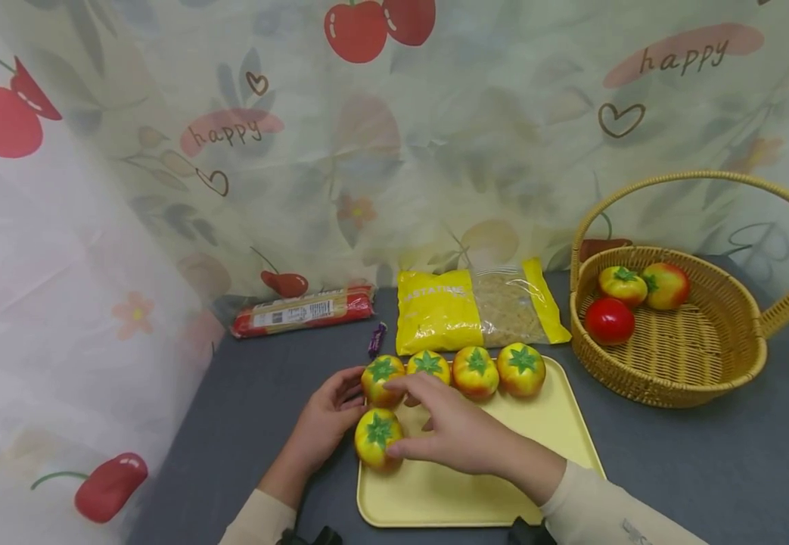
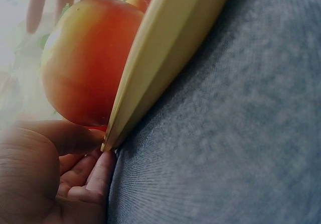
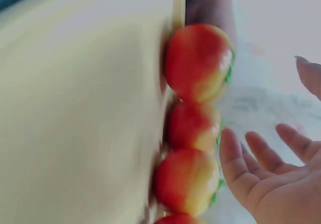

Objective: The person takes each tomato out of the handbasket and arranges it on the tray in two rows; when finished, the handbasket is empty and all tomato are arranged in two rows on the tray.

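Observation:
A yellow tray (image 1: 476,492) holds several yellow-red tomatoes with star-shaped green tops. They line its far edge, ending at the left with a corner tomato (image 1: 382,369); nearer me, at the left edge, sits a front-left tomato (image 1: 378,431). My left hand (image 1: 329,416) is at the tray's left side; in the left wrist view its thumb and fingers (image 2: 103,171) pinch the rim beside a tomato (image 2: 93,63). My right hand (image 1: 458,431) hovers over the left part of the tray, fingers spread and loosely bent. In the right wrist view its palm (image 3: 286,194) holds nothing.
A wicker basket (image 1: 741,363) with a tall handle stands at the right, holding a red tomato (image 1: 610,321) and two yellow-red ones. Behind the tray lie a yellow pasta bag (image 1: 438,310), a red-ended noodle packet (image 1: 305,310) and a small purple wrapper (image 1: 377,340). A printed curtain hangs behind.

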Action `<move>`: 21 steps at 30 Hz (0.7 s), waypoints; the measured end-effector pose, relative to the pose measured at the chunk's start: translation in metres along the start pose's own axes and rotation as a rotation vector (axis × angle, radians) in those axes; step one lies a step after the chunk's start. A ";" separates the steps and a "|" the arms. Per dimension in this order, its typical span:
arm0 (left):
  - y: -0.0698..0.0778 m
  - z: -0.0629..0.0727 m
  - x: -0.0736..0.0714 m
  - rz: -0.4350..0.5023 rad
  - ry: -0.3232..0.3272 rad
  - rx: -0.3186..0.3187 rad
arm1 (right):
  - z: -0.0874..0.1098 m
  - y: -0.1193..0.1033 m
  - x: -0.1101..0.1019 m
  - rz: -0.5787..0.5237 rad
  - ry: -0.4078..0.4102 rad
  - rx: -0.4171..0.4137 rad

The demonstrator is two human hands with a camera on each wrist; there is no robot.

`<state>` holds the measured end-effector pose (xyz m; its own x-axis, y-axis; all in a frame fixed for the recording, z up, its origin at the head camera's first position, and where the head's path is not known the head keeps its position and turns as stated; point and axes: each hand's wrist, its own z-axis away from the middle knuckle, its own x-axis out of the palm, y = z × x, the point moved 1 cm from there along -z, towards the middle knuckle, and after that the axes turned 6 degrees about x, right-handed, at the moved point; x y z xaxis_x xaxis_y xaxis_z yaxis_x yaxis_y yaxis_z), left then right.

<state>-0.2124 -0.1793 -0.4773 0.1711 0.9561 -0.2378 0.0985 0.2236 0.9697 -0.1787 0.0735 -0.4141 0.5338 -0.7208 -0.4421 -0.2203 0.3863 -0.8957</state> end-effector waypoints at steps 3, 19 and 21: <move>-0.001 0.000 0.000 0.009 0.000 0.004 | 0.005 -0.003 -0.011 -0.055 0.028 -0.014; -0.005 -0.003 0.000 -0.025 0.001 -0.004 | 0.034 0.014 -0.056 -0.168 0.146 -0.117; -0.004 -0.003 0.000 -0.024 0.002 -0.001 | 0.037 0.015 -0.063 -0.180 0.164 -0.147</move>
<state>-0.2152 -0.1795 -0.4814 0.1672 0.9509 -0.2606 0.1019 0.2462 0.9638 -0.1853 0.1464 -0.3981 0.4384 -0.8584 -0.2662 -0.2563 0.1644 -0.9525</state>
